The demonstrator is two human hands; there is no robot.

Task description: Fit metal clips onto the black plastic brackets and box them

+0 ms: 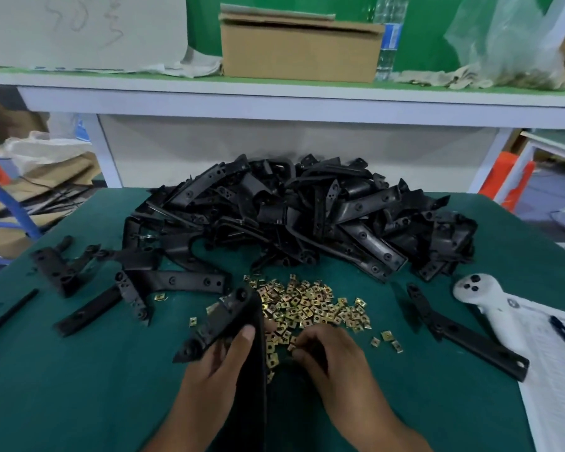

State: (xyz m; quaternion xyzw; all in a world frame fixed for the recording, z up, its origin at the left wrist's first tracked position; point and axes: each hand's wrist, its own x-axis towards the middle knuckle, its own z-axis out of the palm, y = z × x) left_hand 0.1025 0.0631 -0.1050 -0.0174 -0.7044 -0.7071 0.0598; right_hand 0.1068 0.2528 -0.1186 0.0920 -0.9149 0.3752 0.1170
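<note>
Head view: left hand (219,363) grips a black bracket (229,324) near the table's near edge, thumb on top, fingers wrapped under it, one end tilted up off the table (79,386). Right hand (327,357) sits at the near edge of the loose pile of metal clips (307,308), fingertips bunched around what looks like one clip; the pinch itself is too small to confirm. Bulk heap of brackets (300,216) lies toward the far edge, a few strays at the left and right edges. Cardboard box (300,50) is up on the shelf, well apart from the work.

Risks, my read:
- Clip slips from the pinch on lift: small, smooth part.
- Clip goes on skewed if the bracket tilts in the left grip.
- Right wrist scatters clips toward the near edge.
</note>
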